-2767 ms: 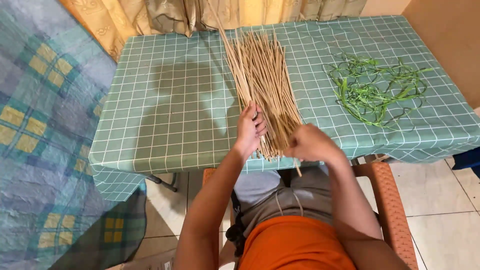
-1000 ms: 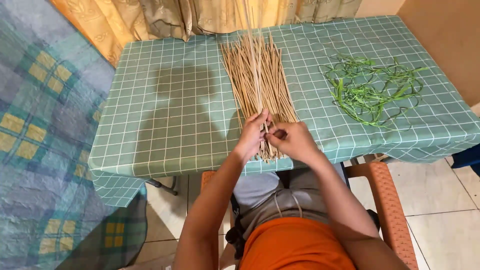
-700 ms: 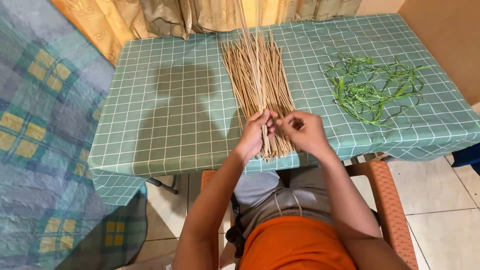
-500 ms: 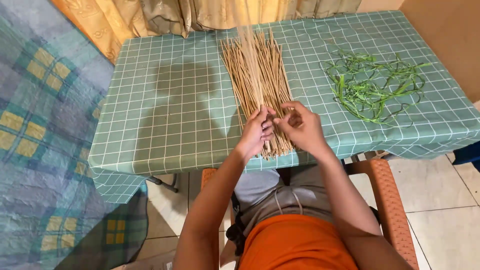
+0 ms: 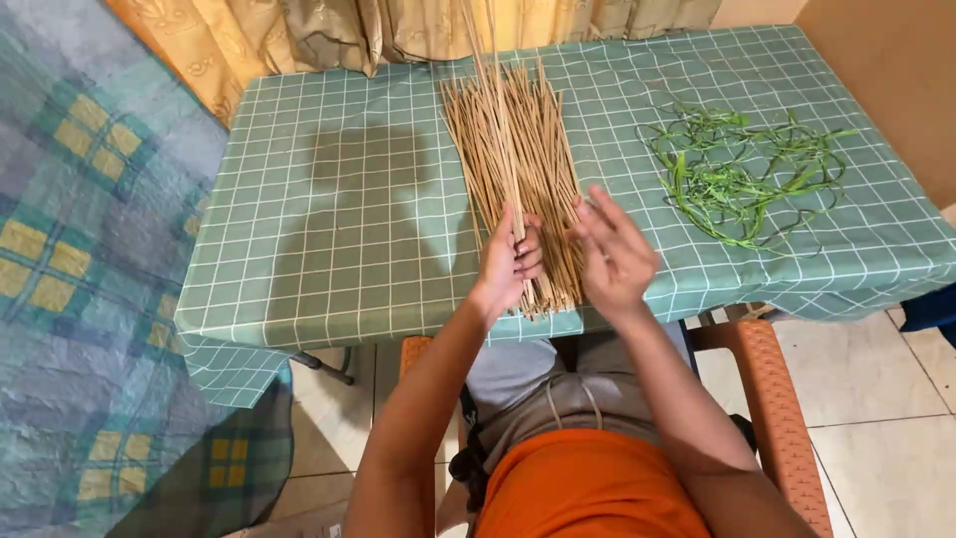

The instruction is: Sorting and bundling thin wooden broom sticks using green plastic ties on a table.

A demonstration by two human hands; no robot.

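A pile of long tan sticks (image 5: 518,159) lies lengthwise on the table with the green checked cloth (image 5: 329,219). My left hand (image 5: 508,261) is closed on a few thin sticks (image 5: 490,60) that rise from it toward the curtain, lifted above the pile. My right hand (image 5: 615,251) hovers beside the pile's near end with fingers spread and nothing in it.
A loose tangle of green leaf strips (image 5: 747,169) lies on the right half of the table. A yellow curtain (image 5: 329,30) hangs behind. A plaid blanket (image 5: 80,249) covers the left side. I sit on an orange woven chair (image 5: 767,399) over a tiled floor.
My right hand let go of the stick ends and moved right, opening its fingers. My left hand kept its hold on the few sticks and raised them off the pile.
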